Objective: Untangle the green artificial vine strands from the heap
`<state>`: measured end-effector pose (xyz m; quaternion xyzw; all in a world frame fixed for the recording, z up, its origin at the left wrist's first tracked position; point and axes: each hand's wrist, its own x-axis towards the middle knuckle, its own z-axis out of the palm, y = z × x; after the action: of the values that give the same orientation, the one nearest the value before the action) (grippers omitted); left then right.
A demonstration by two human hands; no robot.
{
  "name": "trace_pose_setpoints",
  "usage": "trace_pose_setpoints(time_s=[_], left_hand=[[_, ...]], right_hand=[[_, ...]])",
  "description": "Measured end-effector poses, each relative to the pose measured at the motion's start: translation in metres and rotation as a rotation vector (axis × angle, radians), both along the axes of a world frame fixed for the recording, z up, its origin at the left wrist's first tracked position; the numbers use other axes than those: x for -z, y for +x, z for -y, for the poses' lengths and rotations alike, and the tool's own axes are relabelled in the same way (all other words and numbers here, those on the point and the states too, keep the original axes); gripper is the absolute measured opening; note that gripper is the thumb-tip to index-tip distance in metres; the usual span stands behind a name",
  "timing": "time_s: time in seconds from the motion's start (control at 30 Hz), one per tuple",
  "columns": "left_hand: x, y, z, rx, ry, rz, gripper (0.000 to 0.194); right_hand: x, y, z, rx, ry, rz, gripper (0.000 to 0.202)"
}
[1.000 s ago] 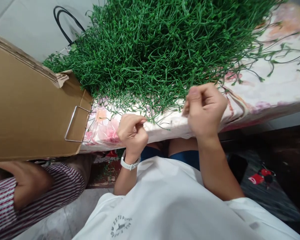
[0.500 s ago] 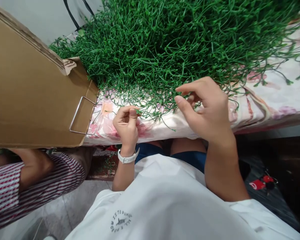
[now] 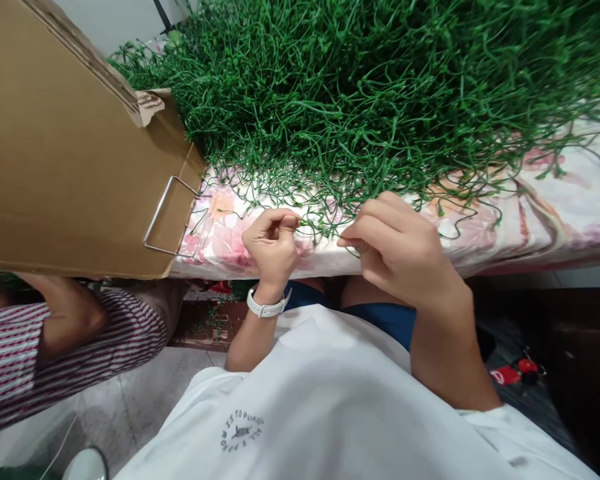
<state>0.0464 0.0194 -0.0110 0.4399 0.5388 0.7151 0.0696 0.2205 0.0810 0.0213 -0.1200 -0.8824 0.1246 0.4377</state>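
Observation:
A large heap of thin green plastic-looking stems [image 3: 330, 100] covers the back of a table with a flowered cloth [image 3: 230, 247]. My left hand [image 3: 274, 243], with a white watch band on its wrist, pinches a green stem between thumb and forefinger near the table's front edge. To its right, my right hand [image 3: 397, 243] is closed, thumb and forefinger pressed together on a thin green stem. A short gap separates the two hands. Loose stems lie on the cloth behind both of them.
On the left stands a cardboard box [image 3: 80, 147] with a bent metal wire frame [image 3: 157, 213] by its side. Below it are the arm and striped clothing [image 3: 120, 333] of another person. A red item [image 3: 505, 375] lies at the lower right.
My right hand has closed from a spread thumb and forefinger and come nearer to my left hand. My left hand has shifted slightly right, still pinching. The whole view has moved a little.

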Motion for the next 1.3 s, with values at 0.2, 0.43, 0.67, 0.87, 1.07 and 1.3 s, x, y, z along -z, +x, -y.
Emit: trace_pose_setpoints(time_s=[0.2, 0.43, 0.67, 0.87, 1.07, 1.3], left_hand=[[0.0, 0.004, 0.002, 0.032, 0.0, -0.003, 0.02], [0.004, 0.006, 0.01, 0.078, 0.012, 0.0, 0.022], [-0.024, -0.003, 0.023, 0.299, -0.104, -0.273, 0.024], [-0.055, -0.007, 0.027, 0.549, -0.219, -0.55, 0.049], [-0.05, -0.003, 0.021, 0.769, -0.281, -0.49, 0.052], [-0.038, 0.008, 0.016, 0.856, -0.212, -0.357, 0.055]], right_hand=[[-0.007, 0.005, 0.012, -0.029, 0.019, 0.05, 0.028], [-0.001, 0.005, 0.019, -0.193, -0.103, 0.168, 0.031], [-0.006, 0.02, -0.002, -0.026, -0.226, -0.002, 0.012], [-0.017, 0.011, -0.004, -0.045, -0.259, -0.019, 0.011], [-0.023, 0.01, -0.005, -0.153, -0.2, 0.064, 0.013], [-0.013, 0.003, -0.007, -0.004, -0.048, -0.093, 0.029]])
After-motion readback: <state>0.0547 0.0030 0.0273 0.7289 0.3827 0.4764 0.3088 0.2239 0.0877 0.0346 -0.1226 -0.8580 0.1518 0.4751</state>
